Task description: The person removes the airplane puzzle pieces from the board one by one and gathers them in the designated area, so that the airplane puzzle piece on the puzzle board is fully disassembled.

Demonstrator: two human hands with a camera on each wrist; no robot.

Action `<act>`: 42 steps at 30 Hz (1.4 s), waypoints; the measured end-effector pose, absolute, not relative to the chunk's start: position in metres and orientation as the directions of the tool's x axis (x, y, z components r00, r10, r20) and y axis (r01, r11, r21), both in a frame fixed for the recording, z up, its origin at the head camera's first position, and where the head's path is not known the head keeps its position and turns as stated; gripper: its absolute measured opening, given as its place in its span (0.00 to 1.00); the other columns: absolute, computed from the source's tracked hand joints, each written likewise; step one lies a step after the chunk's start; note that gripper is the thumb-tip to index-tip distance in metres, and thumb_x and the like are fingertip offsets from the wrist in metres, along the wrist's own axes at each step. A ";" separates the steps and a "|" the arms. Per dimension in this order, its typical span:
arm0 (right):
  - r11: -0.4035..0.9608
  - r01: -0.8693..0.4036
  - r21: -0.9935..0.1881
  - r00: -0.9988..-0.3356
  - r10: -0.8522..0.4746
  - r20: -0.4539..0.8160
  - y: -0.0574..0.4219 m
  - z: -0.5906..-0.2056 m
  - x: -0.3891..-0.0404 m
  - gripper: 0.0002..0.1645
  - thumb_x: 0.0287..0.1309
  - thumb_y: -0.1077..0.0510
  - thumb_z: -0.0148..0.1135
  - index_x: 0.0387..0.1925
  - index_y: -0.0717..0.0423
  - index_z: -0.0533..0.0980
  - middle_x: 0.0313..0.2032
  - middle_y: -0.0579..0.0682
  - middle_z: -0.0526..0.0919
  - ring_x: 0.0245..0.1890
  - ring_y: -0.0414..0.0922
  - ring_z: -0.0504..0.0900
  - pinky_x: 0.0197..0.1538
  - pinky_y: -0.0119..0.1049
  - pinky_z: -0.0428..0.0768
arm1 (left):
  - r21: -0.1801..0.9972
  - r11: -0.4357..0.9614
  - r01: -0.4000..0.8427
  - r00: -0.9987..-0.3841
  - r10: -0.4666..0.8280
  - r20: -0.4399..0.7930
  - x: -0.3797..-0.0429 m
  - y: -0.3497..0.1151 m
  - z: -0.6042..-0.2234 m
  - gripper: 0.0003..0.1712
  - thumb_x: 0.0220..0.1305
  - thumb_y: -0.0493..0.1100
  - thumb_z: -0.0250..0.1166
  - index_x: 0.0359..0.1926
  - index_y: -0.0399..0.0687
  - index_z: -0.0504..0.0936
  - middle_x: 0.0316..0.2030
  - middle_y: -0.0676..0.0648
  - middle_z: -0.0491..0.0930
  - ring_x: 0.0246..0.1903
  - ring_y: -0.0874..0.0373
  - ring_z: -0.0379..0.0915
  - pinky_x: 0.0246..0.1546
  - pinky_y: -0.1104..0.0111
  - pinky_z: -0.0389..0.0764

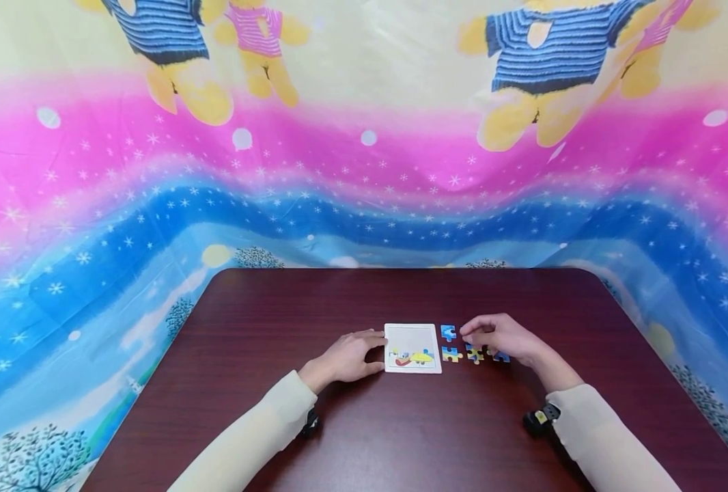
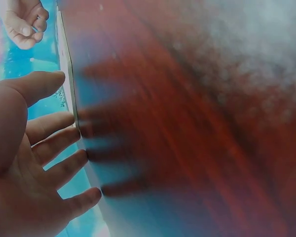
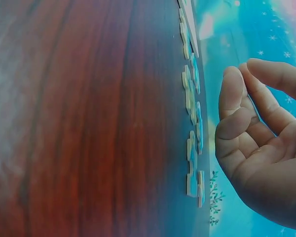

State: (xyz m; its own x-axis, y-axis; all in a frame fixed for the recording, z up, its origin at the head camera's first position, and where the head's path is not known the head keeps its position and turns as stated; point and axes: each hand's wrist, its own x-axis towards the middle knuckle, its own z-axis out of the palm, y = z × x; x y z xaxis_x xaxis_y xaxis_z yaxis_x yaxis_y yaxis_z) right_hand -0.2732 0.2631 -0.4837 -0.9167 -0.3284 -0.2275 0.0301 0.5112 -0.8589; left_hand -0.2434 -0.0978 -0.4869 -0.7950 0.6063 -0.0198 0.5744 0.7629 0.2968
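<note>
A white square puzzle tray (image 1: 413, 339) lies on the table, with a strip of picture showing a yellow shape (image 1: 421, 357) along its lower part. My left hand (image 1: 353, 355) touches the tray's left edge, its fingers extended; the left wrist view shows the spread fingers (image 2: 64, 168) from the palm side. To the right of the tray lie several blue and yellow jigsaw pieces (image 1: 451, 354). My right hand (image 1: 504, 337) hovers over them, fingers loosely bent. Nothing shows between its fingers in the right wrist view, where jigsaw pieces (image 3: 191, 165) appear edge-on below the hand.
The dark red-brown table (image 1: 401, 430) has rounded far corners. Behind it and at both sides hangs a printed curtain (image 1: 364, 164) with bears and snowflakes. A small black device (image 1: 541, 418) sits at the right wrist, another (image 1: 311, 424) at the left.
</note>
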 end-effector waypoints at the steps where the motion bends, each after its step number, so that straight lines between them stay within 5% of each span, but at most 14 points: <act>1: 0.507 0.031 -0.861 -0.916 -0.330 -0.228 0.262 -0.483 -0.273 0.20 0.61 0.50 0.68 0.50 0.58 0.82 0.40 0.58 0.84 0.26 0.48 0.72 0.26 0.39 0.73 | 0.293 0.764 0.575 -0.796 0.606 -0.017 -0.244 -0.098 -0.487 0.30 0.67 0.53 0.65 0.67 0.48 0.75 0.70 0.47 0.71 0.72 0.50 0.64 0.68 0.51 0.70; 6: 0.495 0.032 -0.868 -0.907 -0.351 -0.234 0.255 -0.481 -0.271 0.21 0.63 0.50 0.67 0.51 0.59 0.81 0.39 0.59 0.84 0.18 0.42 0.62 0.22 0.36 0.65 | 0.274 0.779 0.564 -0.807 0.590 -0.016 -0.243 -0.096 -0.488 0.31 0.67 0.55 0.65 0.67 0.50 0.75 0.70 0.48 0.71 0.72 0.51 0.64 0.67 0.52 0.71; 15: 0.537 -0.025 -0.843 -0.901 -0.377 -0.214 0.239 -0.479 -0.270 0.20 0.62 0.48 0.67 0.51 0.56 0.82 0.41 0.56 0.87 0.34 0.50 0.80 0.29 0.42 0.78 | 0.262 0.781 0.567 -0.806 0.592 -0.020 -0.243 -0.095 -0.488 0.32 0.66 0.55 0.66 0.67 0.49 0.75 0.70 0.48 0.71 0.72 0.51 0.64 0.68 0.54 0.71; 24: 0.505 -0.050 -0.861 -0.877 -0.435 -0.205 0.212 -0.477 -0.272 0.18 0.63 0.53 0.66 0.51 0.57 0.81 0.38 0.58 0.85 0.29 0.51 0.77 0.27 0.40 0.76 | 0.248 0.788 0.563 -0.813 0.583 -0.008 -0.243 -0.095 -0.489 0.32 0.65 0.56 0.67 0.66 0.50 0.75 0.68 0.48 0.72 0.71 0.52 0.66 0.65 0.54 0.73; 42: 0.477 -0.112 -0.872 -0.825 -0.533 -0.186 0.167 -0.483 -0.272 0.15 0.63 0.61 0.61 0.51 0.58 0.81 0.46 0.54 0.86 0.34 0.48 0.84 0.29 0.41 0.80 | 0.225 0.817 0.531 -0.834 0.551 -0.032 -0.243 -0.092 -0.487 0.33 0.65 0.58 0.66 0.68 0.53 0.75 0.69 0.50 0.72 0.71 0.54 0.65 0.65 0.53 0.74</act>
State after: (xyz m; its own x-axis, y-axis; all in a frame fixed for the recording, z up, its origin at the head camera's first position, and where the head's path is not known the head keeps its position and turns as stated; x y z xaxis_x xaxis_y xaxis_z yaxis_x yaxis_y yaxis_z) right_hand -0.2720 0.1665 -0.4827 -0.8255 -0.5331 -0.1857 -0.1116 0.4766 -0.8720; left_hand -0.2428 -0.0919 -0.4873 -0.8340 0.5509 -0.0316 0.5311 0.8169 0.2252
